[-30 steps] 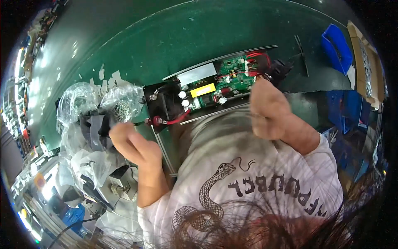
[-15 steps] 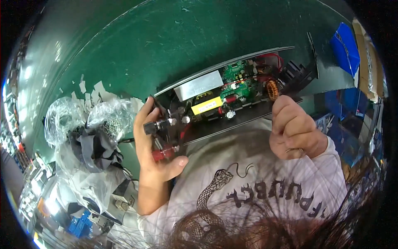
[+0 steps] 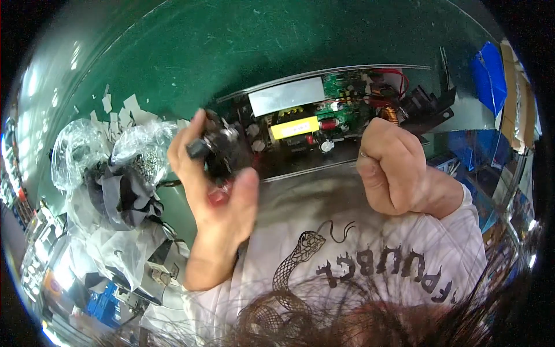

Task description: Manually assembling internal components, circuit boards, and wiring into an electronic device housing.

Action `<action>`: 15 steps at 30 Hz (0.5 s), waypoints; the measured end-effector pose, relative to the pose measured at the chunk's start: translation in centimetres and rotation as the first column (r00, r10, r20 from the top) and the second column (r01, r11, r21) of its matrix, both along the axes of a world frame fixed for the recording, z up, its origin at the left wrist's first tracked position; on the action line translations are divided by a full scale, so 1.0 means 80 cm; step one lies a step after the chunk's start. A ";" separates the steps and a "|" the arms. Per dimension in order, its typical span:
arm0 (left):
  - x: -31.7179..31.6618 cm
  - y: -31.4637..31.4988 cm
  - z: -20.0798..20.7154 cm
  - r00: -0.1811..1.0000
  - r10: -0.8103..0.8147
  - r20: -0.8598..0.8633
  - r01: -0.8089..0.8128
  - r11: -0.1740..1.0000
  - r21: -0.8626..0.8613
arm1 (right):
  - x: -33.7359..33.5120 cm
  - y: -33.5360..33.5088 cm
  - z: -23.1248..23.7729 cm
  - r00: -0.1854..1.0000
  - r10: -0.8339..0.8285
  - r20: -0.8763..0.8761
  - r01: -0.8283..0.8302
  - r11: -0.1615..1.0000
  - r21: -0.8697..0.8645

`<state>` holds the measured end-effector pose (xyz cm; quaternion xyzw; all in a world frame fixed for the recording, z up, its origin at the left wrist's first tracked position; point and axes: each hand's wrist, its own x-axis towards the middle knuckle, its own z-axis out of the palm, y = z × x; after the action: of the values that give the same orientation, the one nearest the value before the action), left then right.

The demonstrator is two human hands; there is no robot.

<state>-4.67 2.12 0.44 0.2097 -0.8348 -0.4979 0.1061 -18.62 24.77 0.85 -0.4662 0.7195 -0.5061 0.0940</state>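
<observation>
In front of me lies an open black metal housing [image 3: 312,172] with a green circuit board [image 3: 347,87] inside. A silver plate [image 3: 287,96], a yellow-taped transformer [image 3: 296,128] and a copper-wound coil [image 3: 392,114] sit along it. My left hand [image 3: 222,222] has its fingers around the dark end panel [image 3: 225,144] at the left end, its thumb raised on the near side. That panel is blurred and carries a black terminal [image 3: 198,149] and a red terminal [image 3: 219,195]. My right hand [image 3: 396,168] is closed at the housing's near right edge; whatever its fingers hold is hidden.
On the green tabletop [image 3: 260,34], clear plastic bags [image 3: 81,153] with small metal parts, dark crumpled material [image 3: 121,196] and white scraps [image 3: 130,107] lie left. A blue box [image 3: 491,81] and cardboard [image 3: 516,110] stand far right.
My left hand has shifted left and the end panel has tilted with it. The housing has moved slightly right and lies more level. My right hand has turned and moved a little left.
</observation>
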 end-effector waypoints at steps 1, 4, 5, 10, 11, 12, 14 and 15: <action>-0.008 0.008 0.003 0.992 0.127 0.012 -0.125 0.942 0.312 | 0.000 0.000 -0.001 0.999 0.002 0.034 -0.003 1.000 0.002; -0.018 0.010 0.009 0.968 0.204 0.148 -0.245 0.623 0.743 | -0.001 -0.002 0.003 0.998 0.036 0.047 -0.037 0.999 0.021; -0.011 0.005 -0.002 0.990 0.134 0.045 -0.137 0.829 0.542 | -0.003 -0.001 0.004 0.998 0.028 0.047 -0.029 0.999 0.022; -0.024 0.011 0.026 0.964 -0.196 0.179 0.243 0.923 -0.299 | -0.009 0.003 0.004 0.984 0.166 0.062 -0.165 0.986 -0.023; -0.025 0.018 0.018 0.976 -0.188 0.111 0.210 0.944 -0.253 | -0.010 0.005 0.004 0.984 0.169 0.062 -0.167 0.985 -0.028; -0.028 0.022 0.024 0.971 -0.199 0.135 0.227 0.943 -0.242 | -0.012 0.008 0.003 0.979 0.190 0.071 -0.188 0.982 -0.037; -0.037 0.029 0.024 0.971 -0.185 0.150 0.220 0.938 -0.267 | -0.016 0.011 -0.002 0.976 0.207 0.070 -0.204 0.978 -0.045; -0.038 0.028 0.023 0.972 -0.185 0.147 0.219 0.937 -0.272 | -0.015 0.013 -0.006 0.986 0.149 0.073 -0.139 0.982 -0.129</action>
<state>-7.69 4.37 2.25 0.1345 -0.9199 -0.3669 0.0336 -19.85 25.77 0.37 -0.5006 0.6468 -0.5601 0.1311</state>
